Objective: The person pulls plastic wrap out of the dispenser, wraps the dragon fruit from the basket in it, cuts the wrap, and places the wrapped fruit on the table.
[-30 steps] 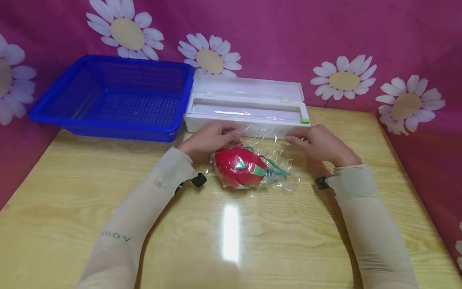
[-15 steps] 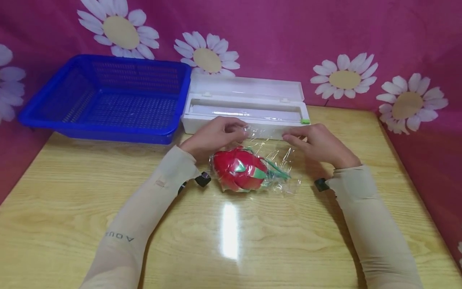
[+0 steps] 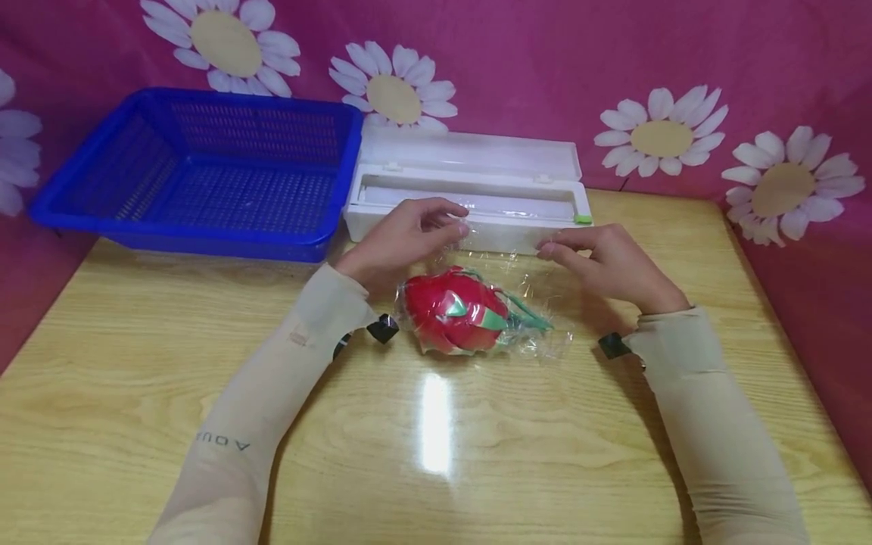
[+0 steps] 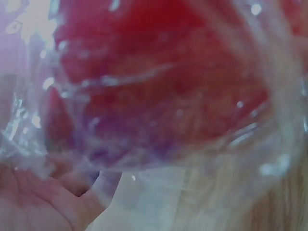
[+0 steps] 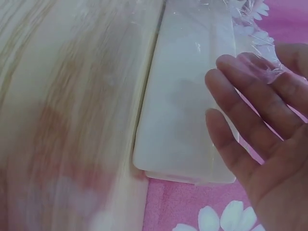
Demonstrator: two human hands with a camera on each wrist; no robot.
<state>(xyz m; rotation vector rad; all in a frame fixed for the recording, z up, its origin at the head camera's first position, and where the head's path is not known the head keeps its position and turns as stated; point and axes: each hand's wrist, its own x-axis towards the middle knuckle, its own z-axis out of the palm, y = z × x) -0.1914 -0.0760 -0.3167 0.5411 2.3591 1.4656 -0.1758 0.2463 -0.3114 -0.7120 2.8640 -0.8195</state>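
A red dragon fruit (image 3: pixel 446 303) with green scales and a green cord lies on the table, wrapped in clear plastic film (image 3: pixel 541 344). My left hand (image 3: pixel 402 238), just behind the fruit, pinches the film's far edge between thumb and fingers. To the right, my right hand (image 3: pixel 599 265) pinches another part of that edge, and the film stretches between both hands. In the right wrist view, the film (image 5: pixel 272 72) gathers at the thumb and forefinger while the other fingers spread. Red fruit behind creased film fills much of the left wrist view, with the left palm (image 4: pixel 38 202) below it.
Behind the hands stands a white cling film box (image 3: pixel 470 174), lid raised, with a roll inside and a green piece at its right end. A blue plastic basket (image 3: pixel 327 242) is at the back left. Pink flowered cloth (image 3: pixel 518 68) borders the wooden table (image 3: pixel 545 439).
My left hand has risen a little away from the fruit with the film edge, while the right keeps its pinch. The fruit stays in place; the head view has shifted slightly.
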